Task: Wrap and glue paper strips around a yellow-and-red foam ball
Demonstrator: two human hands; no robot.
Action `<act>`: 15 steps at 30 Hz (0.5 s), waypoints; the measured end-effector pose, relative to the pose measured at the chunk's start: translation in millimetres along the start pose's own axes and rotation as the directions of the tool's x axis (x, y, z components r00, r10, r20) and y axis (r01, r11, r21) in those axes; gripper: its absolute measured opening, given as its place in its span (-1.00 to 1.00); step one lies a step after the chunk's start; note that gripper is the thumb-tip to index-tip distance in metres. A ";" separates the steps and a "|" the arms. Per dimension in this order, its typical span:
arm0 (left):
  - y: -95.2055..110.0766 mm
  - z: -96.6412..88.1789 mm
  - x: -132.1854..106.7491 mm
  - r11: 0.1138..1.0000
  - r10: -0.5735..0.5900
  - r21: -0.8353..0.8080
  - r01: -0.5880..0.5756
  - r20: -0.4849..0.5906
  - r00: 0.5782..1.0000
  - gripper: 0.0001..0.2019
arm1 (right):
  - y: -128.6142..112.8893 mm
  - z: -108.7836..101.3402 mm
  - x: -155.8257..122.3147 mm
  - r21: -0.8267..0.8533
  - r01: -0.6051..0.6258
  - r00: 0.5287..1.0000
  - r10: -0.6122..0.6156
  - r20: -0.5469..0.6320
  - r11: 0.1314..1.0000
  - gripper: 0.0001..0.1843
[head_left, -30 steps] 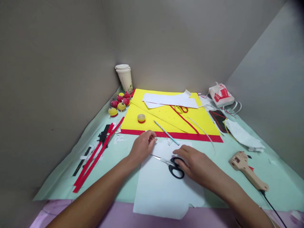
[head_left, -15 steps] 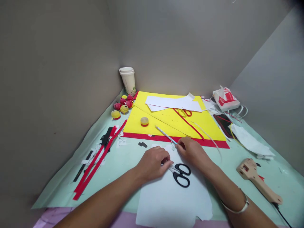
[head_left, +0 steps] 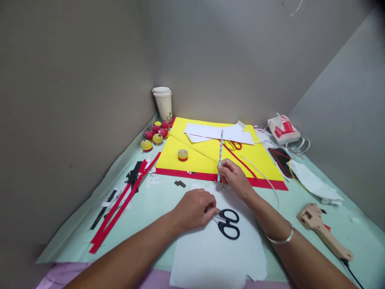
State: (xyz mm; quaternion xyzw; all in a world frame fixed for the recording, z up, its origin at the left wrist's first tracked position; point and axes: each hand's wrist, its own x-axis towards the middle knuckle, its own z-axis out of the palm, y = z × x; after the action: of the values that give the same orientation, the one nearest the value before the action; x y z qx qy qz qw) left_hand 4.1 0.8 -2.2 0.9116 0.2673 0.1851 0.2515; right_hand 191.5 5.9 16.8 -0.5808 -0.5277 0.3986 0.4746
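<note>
Pinching a patterned blue pencil [head_left: 220, 151] in a narrow grip, the right hand [head_left: 236, 179] is near the yellow sheet [head_left: 201, 163]; the left hand [head_left: 196, 208], grip unclear, partly covers black-handled scissors [head_left: 227, 223] on white paper [head_left: 207, 259].

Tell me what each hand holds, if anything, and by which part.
The right hand holds the light-blue pencil near its lower end. The left hand is over the blade end of the scissors; whether it grips them is hidden.
</note>
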 end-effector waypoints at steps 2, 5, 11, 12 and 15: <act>-0.5 0.6 0.2 1.000 0.001 -0.002 -0.001 0.004 1.000 -0.89 | 5.3 4.9 1.5 -0.031 0.069 0.995 -0.071 -0.069 0.997 -0.80; -0.7 1.0 0.5 1.000 0.000 -0.003 0.000 0.011 1.000 -0.89 | 15.4 9.4 -1.3 0.005 0.070 0.995 -0.070 -0.070 0.998 -0.88; -0.7 0.4 0.8 1.000 -0.007 -0.002 0.007 0.023 1.000 -0.90 | 25.0 12.8 -4.4 -0.152 0.035 0.999 -0.032 0.020 0.988 -0.88; -0.9 0.4 0.8 1.000 -0.009 0.000 0.009 0.024 1.000 -0.89 | 25.0 13.4 -4.0 -0.168 0.036 0.999 -0.033 0.020 0.985 -0.86; -1.2 0.5 0.8 1.000 -0.001 0.007 0.001 0.024 1.000 -0.89 | 22.5 14.3 -3.9 -0.228 0.042 0.999 -0.044 -0.005 0.973 -0.81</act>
State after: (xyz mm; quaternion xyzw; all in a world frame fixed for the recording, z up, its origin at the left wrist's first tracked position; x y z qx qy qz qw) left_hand 4.4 2.0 -3.0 0.9144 0.2654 0.1733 0.2518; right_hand 182.4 4.2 -8.6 -0.6219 -0.5798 0.3222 0.4161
